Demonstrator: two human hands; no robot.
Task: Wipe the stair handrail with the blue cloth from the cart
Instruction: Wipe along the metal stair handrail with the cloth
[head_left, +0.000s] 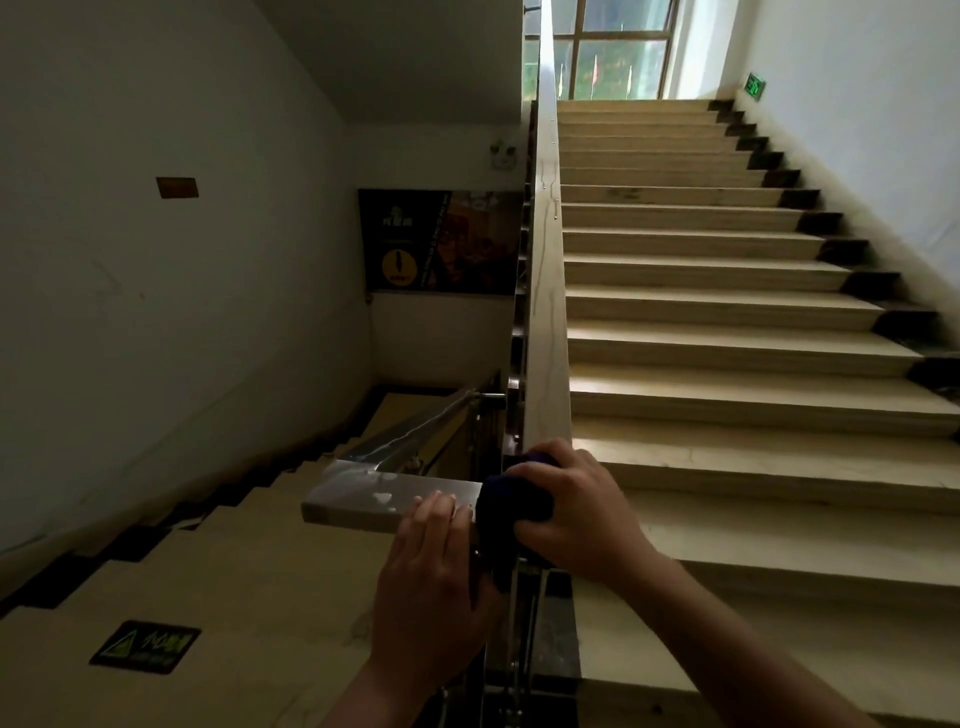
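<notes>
Cloth (511, 501): soft, limp; best bunched in the palm.
Right hand (574, 506): clenched over it on the handrail (545, 291).
Left hand (428, 577): fingers resting flat on the rail.

Handrail (546, 291) top runs bare from the landing corner up toward the window (613, 47); no obstruction visible on it. Right of handrail: open stair treads (727, 353). Left of handrail: open stairwell drop, baluster brackets (514, 384) projecting, possibly snag points.
</notes>
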